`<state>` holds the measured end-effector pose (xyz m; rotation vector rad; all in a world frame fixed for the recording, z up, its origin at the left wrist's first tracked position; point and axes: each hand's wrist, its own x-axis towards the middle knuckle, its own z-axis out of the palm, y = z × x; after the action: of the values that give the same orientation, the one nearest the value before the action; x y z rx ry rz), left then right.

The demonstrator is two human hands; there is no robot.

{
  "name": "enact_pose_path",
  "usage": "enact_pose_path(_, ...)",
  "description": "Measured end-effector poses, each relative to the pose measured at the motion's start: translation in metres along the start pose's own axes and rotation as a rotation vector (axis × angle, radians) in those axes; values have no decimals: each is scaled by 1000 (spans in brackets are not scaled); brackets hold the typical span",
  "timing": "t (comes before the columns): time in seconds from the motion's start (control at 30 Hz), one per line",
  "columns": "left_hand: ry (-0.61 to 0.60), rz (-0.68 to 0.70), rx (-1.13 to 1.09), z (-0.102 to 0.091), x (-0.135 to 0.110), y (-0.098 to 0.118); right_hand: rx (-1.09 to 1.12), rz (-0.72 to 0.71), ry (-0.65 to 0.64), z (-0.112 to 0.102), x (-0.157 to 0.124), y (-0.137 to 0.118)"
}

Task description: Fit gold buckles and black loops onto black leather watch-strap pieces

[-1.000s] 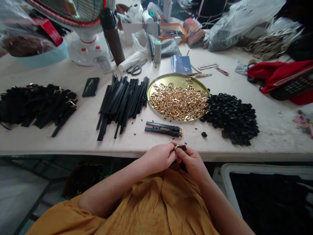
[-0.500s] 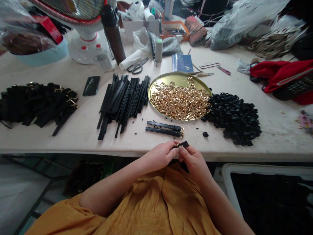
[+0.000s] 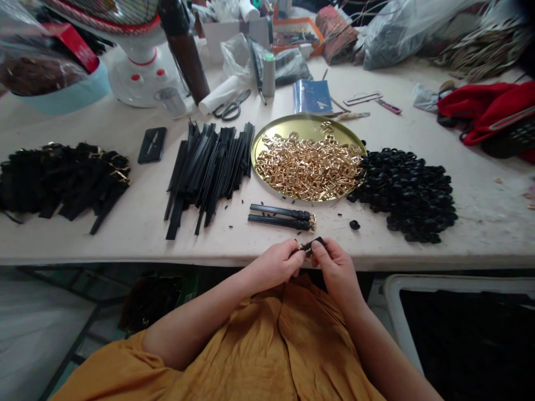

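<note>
At the table's front edge, my left hand pinches the gold buckle end of a black strap. My right hand grips the same strap, thumb on top near its dark end; part of the strap is hidden by the fingers. Just beyond lie two black buckled straps, side by side with gold buckles to the right. Behind them a round gold tray holds a heap of gold buckles. A pile of black loops lies right of the tray, with one loose loop nearer. Flat black strips lie left.
Finished-looking buckled straps are heaped far left, beside a dark flat case. Scissors, a blue booklet, a bottle and a fan stand or lie behind. A white bin is below right.
My hands have drawn slightly apart on the strap, and its gold buckle now shows by the left fingers. The camera view has shifted a little.
</note>
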<state>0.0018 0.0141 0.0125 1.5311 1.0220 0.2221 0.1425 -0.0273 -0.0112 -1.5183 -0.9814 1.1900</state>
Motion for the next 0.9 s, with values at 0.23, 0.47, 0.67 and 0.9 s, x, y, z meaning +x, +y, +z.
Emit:
enact_pose_path(0.23, 19, 19, -24, 5, -2, 2, 172, 161, -198, -8, 3, 2)
enact_pose_path(0.47, 20, 3, -12, 9, -7, 2, -163, -34, -64, -7, -7, -3)
enact_pose_path(0.67, 44, 29, -3, 10, -11, 5, 339, 275, -170, -5, -6, -1)
enact_pose_path(0.9, 28, -2, -29, 8, -9, 1, 307, 254, -237, -13, -5, 3)
